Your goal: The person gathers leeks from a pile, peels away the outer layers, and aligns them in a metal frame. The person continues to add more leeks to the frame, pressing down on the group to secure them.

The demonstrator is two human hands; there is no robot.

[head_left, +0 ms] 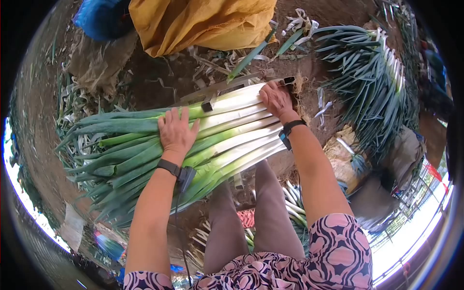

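Observation:
A wide layer of long green onions (pixel 232 133) lies across a low frame (pixel 222 89) in front of me, with leaves to the left and white stalks to the right. My left hand (pixel 178 130) rests flat on them where green turns to white, its fingers spread. At the upper right, my right hand (pixel 278 99) curls its fingers over the white ends of the top stalks, beside a black-capped post (pixel 288 80) of the frame. The root ends under this hand are partly hidden. Both wrists wear dark straps.
A yellow-orange sack (pixel 203 24) and a blue bag (pixel 102 19) are at the top. Another heap of green onions (pixel 369 77) lies on the ground at right. More stalks (pixel 294 203) are by my legs. Peeled scraps (pixel 302 29) litter the soil.

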